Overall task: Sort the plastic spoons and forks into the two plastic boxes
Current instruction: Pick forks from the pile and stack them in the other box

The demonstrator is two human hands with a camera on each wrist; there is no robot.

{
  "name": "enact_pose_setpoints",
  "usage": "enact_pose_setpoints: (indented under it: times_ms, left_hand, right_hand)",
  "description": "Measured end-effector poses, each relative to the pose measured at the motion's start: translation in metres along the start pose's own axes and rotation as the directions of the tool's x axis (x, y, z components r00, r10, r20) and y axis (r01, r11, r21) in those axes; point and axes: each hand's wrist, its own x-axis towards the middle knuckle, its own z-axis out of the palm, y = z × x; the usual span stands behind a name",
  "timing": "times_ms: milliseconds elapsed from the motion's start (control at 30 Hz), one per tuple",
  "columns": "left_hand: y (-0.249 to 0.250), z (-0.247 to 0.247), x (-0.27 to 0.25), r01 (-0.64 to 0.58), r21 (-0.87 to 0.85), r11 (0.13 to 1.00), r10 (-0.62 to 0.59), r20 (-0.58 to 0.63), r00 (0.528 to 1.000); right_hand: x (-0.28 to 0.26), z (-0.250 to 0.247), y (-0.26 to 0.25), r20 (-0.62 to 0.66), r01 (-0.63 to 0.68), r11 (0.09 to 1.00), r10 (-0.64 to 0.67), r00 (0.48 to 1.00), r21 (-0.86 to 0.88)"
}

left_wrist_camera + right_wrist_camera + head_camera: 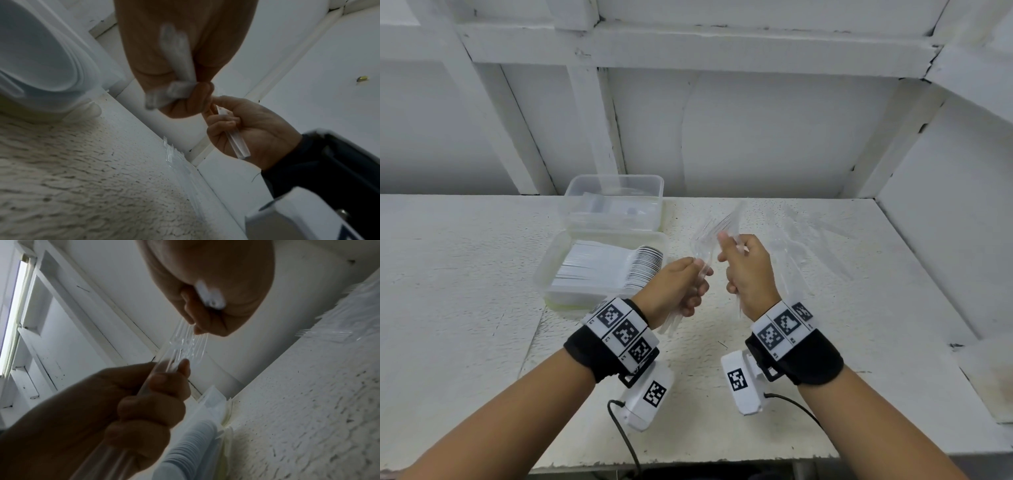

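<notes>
- A person's left hand (677,285) grips a bunch of clear plastic forks (709,229) by the handles, fingers curled round them, above a white textured table (825,308); the tines point up and away.
- The right hand (747,270) is closed round a second bunch of clear handles (234,136), whose ends stick out below the palm, while its fingertips (202,328) touch the tines of the left hand's forks.
- The forks are see-through and colourless, with ridged stems and slim tines that catch the light.
- More clear forks lie in a loose pile (815,236) on the table to the right of the hands, near the back wall.
- The nearer plastic box (544,274), translucent and lidless, sits on the table just left of the left hand and holds a dense row of white plastic spoons (616,270), bowls to the right, handles to the left.
- The farther plastic box (654,181) stands directly behind it against the wall, also clear; it holds clear pieces too faint to make out.
- Both wrists wear black bands (599,353) carrying black-and-white marker tags, with white camera units slung beneath.
</notes>
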Motion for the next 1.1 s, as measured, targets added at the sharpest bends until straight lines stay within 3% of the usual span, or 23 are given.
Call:
enact_pose_setpoints:
  times_ms: [100,267,467,633,867,1100]
  left_hand:
    - [-0.001,-0.002,0.000,-0.002,0.029,1.000,0.002,-0.002,1.000]
    - [0.000,-0.002,-0.001,0.001,0.007,1.000,-0.001,-0.002,1.000]
    - [0.000,0.002,0.000,0.027,0.012,1.000,-0.027,0.010,1.000]
    - [-0.002,0.002,0.000,-0.020,0.097,0.995,0.024,-0.036,0.999]
    - [-0.002,-0.001,0.004,-0.044,-0.047,0.998,0.039,-0.115,0.993]
    - [-0.004,0.006,0.009,-0.086,-0.150,0.985,0.066,-0.132,0.989]
  right_hand:
    - [0.004,-0.005,-0.002,-0.055,0.047,0.999,-0.047,0.997,-0.006]
    - [0.004,-0.006,-0.005,-0.020,0.105,0.994,-0.106,0.994,-0.038]
    - [0.003,0.001,0.004,-0.002,0.109,0.989,-0.110,0.994,-0.097]
    - [-0.001,0.006,0.008,0.027,0.090,0.986,-0.087,0.996,-0.142]
    - [-0.005,0.009,0.019,-0.033,0.165,0.970,-0.174,0.984,-0.180]
    - [-0.010,0.020,0.023,-0.063,0.130,0.975,-0.143,0.988,-0.180]
